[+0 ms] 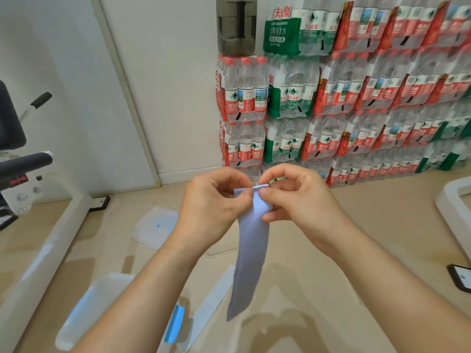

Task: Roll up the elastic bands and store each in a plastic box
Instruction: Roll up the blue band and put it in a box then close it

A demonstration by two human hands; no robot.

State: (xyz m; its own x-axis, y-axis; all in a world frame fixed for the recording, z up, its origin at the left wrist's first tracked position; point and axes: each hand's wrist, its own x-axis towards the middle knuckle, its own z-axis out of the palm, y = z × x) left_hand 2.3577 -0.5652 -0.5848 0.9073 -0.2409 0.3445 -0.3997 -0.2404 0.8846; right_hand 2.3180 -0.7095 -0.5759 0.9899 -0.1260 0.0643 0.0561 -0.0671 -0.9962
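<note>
A pale lavender elastic band (pixel 251 250) hangs down from both my hands in mid-air, its top edge turned over into a small fold. My left hand (pixel 211 202) pinches the band's top left corner. My right hand (pixel 293 197) pinches the fold at the top right with thumb and forefinger. On the floor below lie clear plastic boxes: one lidded box (pixel 158 226) to the far left and another with a blue clip (pixel 175 324) near my left forearm. A box lid (pixel 211 296) lies beside the band's lower end.
Stacked packs of bottled water (pixel 356 110) fill the wall ahead and to the right. White exercise-machine frames stand at the left (pixel 51 238) and right edge (pixel 453 200). A black-framed item (pixel 461 276) lies on the floor at right.
</note>
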